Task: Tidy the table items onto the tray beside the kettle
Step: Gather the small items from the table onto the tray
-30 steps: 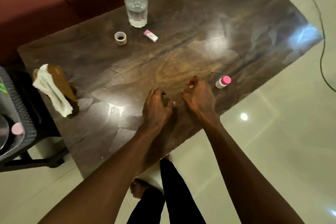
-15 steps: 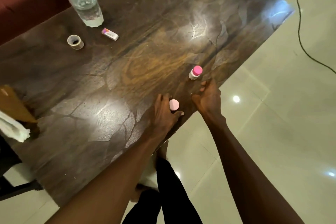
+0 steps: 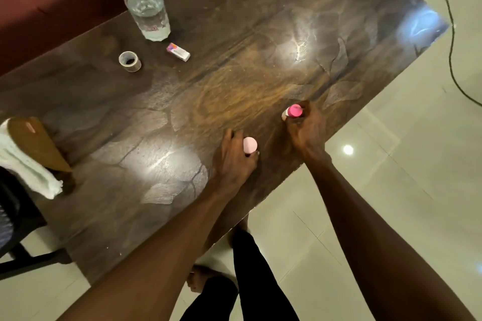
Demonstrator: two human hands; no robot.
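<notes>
Both hands loaded at the near right edge of the bench [image 3: 234, 65]; left hand [image 3: 234, 161] curled round a pale pink round-capped item [image 3: 249, 144], body hidden under my palm, can't tell what it is; right hand [image 3: 307, 133] just beyond it, fingers [image 3: 309, 108] wrapped round the small bottle with the hot-pink cap [image 3: 294, 111], cap poking out on the left side of the grip; can't tell if either is lifted off the surface yet.

Step in hand, my read: pickup of the two near items, first batch for the tray.

Further out, left edge of the bench: brown flat object with a white cloth [image 3: 28, 164] draped beside it; dark mesh-sided thing [image 3: 10, 216] off the left end, cropped, could be the tray side, not sure; kettle not in view.

Far left: tape roll [image 3: 130, 61], small white-and-pink box [image 3: 178, 51] just right of it, glass of water [image 3: 148, 12] behind both, near the far edge.

Next move calls for: lift both clear, swing left toward the tray, set down upright; then return for tape and box; glass last, two-handed or slow, it's nearly full and will slosh.
</notes>
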